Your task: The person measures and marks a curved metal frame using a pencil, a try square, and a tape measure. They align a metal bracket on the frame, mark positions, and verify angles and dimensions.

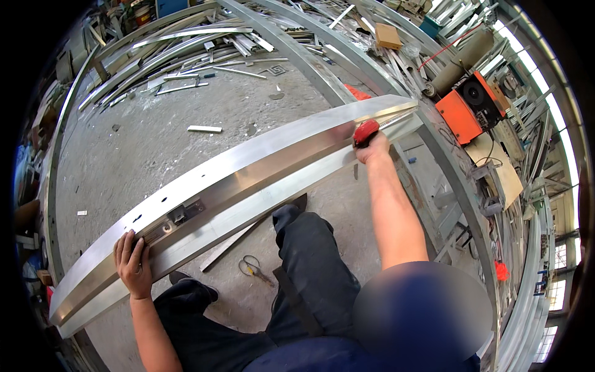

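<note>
A long silvery aluminium profile [248, 166] with a stepped channel lies across in front of me, rising from lower left to upper right. My left hand [132, 265] grips it near its left end, fingers bent over the channel. Beside those fingers a metal latch fitting [180, 215] sits in the channel, and dark slots pierce the upper face. At the right end my right hand [374, 149] is closed round a red tape measure [365, 131]. A pale yellow strip, apparently its blade, runs along the profile toward the right end. My right palm is turned from view.
Grey steel frame rails [455, 167] run past the right end and toward the back. An orange machine [472, 106] stands at right, near a gas cylinder [462, 62]. Scissors [254, 268] lie on the floor by my legs. Heaped metal offcuts [180, 59] cover the far floor.
</note>
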A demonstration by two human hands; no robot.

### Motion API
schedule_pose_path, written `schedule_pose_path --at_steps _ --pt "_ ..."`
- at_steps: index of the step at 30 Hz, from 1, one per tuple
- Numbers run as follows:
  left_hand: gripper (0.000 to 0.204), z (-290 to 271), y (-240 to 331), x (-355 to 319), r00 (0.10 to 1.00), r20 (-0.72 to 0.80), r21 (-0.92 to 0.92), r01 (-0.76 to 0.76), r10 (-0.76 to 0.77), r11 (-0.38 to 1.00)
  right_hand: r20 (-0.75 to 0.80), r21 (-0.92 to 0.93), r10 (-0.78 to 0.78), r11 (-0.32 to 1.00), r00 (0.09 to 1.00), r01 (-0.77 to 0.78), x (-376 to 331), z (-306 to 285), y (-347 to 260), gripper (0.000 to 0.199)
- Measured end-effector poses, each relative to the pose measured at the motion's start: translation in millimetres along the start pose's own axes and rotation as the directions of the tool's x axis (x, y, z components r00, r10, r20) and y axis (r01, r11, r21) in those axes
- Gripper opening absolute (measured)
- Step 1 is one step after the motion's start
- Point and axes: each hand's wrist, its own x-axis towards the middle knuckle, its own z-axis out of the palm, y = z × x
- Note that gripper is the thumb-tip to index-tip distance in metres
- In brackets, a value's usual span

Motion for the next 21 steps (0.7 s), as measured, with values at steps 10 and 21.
schedule_pose_path --at_steps 10,21 --pt "0.025 -6 0 9 1.000 -0.005 -0.016 -0.007 0.007 1.000 0.249 0.060 0.369 0.917 0.895 -0.395 -280 39 187 0.039" --pt "0.024 -8 2 7 0.998 -0.051 -0.016 -0.032 0.032 0.999 0.332 -0.198 0.585 0.810 0.740 -0.552 -409 93 328 0.044"
